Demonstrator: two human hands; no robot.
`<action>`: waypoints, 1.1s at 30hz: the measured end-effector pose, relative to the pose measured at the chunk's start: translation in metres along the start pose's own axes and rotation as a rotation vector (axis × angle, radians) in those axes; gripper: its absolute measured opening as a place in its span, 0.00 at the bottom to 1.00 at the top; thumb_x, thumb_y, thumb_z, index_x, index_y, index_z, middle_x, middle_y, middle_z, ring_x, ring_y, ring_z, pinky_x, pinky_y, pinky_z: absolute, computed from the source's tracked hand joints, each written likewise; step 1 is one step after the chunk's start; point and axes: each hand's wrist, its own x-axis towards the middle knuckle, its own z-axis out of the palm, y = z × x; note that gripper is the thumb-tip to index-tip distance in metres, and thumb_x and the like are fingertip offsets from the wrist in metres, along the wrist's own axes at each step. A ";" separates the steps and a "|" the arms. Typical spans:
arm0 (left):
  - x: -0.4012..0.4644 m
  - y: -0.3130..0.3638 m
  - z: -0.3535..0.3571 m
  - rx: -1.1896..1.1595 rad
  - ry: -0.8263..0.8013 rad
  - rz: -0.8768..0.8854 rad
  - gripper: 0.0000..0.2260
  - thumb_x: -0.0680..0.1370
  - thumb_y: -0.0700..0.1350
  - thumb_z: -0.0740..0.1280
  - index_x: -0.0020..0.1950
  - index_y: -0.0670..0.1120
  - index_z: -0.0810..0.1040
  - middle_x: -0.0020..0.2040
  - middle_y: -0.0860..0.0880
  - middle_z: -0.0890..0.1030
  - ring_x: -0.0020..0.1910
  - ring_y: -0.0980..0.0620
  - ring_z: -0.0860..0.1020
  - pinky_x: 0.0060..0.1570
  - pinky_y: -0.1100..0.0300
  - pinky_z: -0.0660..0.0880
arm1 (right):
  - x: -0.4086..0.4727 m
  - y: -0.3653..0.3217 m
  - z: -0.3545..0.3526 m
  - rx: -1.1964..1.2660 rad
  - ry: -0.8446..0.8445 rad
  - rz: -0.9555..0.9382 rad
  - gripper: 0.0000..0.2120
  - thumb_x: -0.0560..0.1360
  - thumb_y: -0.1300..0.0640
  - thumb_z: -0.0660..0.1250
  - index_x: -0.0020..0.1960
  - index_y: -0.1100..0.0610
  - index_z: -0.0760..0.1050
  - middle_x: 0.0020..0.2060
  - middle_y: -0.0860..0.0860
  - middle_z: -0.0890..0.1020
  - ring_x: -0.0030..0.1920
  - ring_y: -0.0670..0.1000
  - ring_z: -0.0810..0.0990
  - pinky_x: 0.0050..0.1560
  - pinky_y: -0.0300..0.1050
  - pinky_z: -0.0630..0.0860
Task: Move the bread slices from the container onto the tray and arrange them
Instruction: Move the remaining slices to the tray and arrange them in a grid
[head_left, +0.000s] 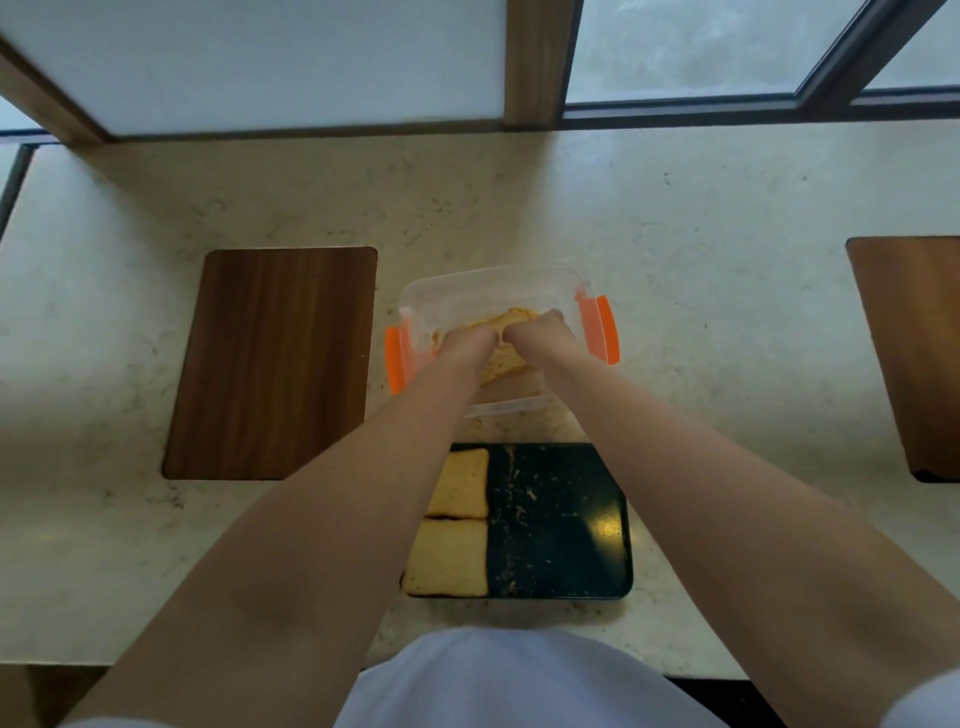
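A clear plastic container (483, 286) with orange clips stands on the counter beyond the tray. Bread slices (506, 358) lie inside it. My left hand (467, 340) and my right hand (535, 332) both reach into the container and close on the top bread slice, side by side. Their fingertips are hidden behind the knuckles. A dark tray (561, 519) speckled with crumbs sits nearer to me. Two bread slices lie on its left side, one slice (460, 491) behind the other slice (449, 556), edges touching.
A brown wooden board (270, 364) lies inset in the pale marble counter (701, 312) at the left, and another wooden board (914, 353) at the right edge. Windows run along the far side. My white-clothed lap (493, 680) is below.
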 end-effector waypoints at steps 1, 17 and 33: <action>-0.001 0.000 -0.001 -0.013 -0.002 -0.010 0.16 0.78 0.40 0.65 0.66 0.39 0.73 0.58 0.44 0.74 0.59 0.40 0.76 0.64 0.47 0.74 | -0.002 0.000 -0.001 -0.015 0.009 -0.001 0.33 0.76 0.56 0.65 0.77 0.59 0.55 0.70 0.60 0.71 0.66 0.62 0.73 0.61 0.55 0.75; -0.068 -0.005 -0.014 -0.196 -0.129 0.209 0.09 0.72 0.47 0.73 0.51 0.49 0.81 0.57 0.47 0.79 0.58 0.43 0.76 0.58 0.45 0.75 | -0.053 0.007 -0.027 0.444 0.096 -0.261 0.31 0.67 0.59 0.70 0.69 0.55 0.67 0.61 0.58 0.75 0.61 0.58 0.75 0.57 0.56 0.78; -0.126 -0.074 -0.026 0.023 -0.138 0.476 0.25 0.70 0.57 0.78 0.60 0.52 0.72 0.53 0.56 0.78 0.53 0.55 0.77 0.48 0.56 0.77 | -0.147 0.108 -0.045 0.576 -0.132 -0.476 0.20 0.73 0.49 0.75 0.62 0.51 0.76 0.54 0.49 0.84 0.53 0.49 0.84 0.56 0.52 0.82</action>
